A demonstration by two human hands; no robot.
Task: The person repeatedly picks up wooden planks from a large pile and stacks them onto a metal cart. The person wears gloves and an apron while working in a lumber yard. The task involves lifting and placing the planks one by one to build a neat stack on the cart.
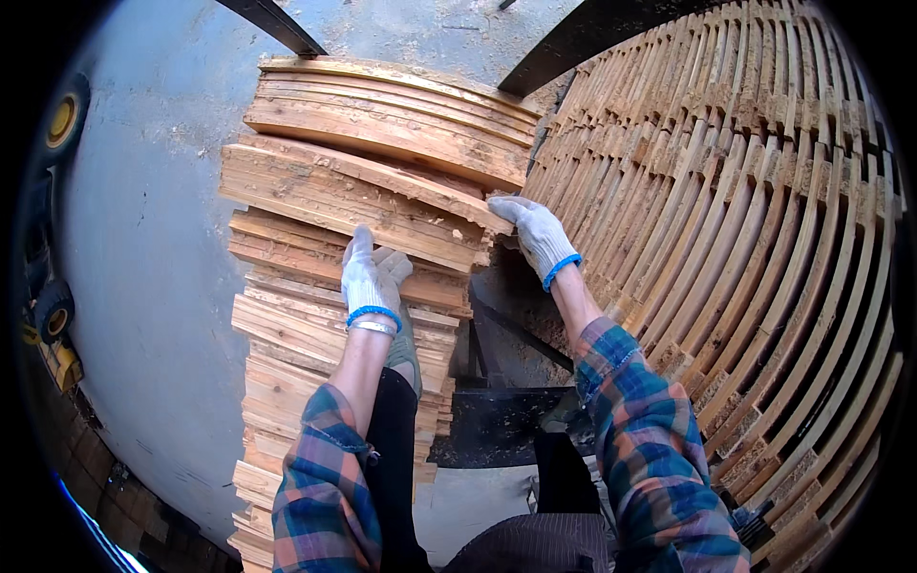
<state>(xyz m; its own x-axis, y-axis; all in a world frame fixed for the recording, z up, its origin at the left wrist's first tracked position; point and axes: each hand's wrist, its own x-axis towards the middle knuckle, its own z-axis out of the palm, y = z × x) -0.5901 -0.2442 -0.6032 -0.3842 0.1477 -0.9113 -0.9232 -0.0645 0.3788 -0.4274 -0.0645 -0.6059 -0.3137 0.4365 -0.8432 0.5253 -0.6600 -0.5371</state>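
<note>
A pile of rough wooden planks (pixel 325 329) runs from near my legs to the far side, its boards lying crosswise. My right hand (pixel 540 234), in a white knitted glove with a blue cuff, grips the right end of a loose plank (pixel 392 180). That plank lies slightly askew on the pile. My left hand (pixel 368 277), gloved the same way, rests against the near side of a broad plank group (pixel 325 202), its fingers stretched out. The underside of my right hand's grip is hidden. Wood chips lie on the upper boards.
To the right stands a large stack of slats (pixel 716 220) in tight rows. Dark metal bars (pixel 277 27) rise at the far side, and a dark metal frame (pixel 497 420) sits between pile and stack. A wheeled yellow machine (pixel 57 315) stands at the far left on grey floor.
</note>
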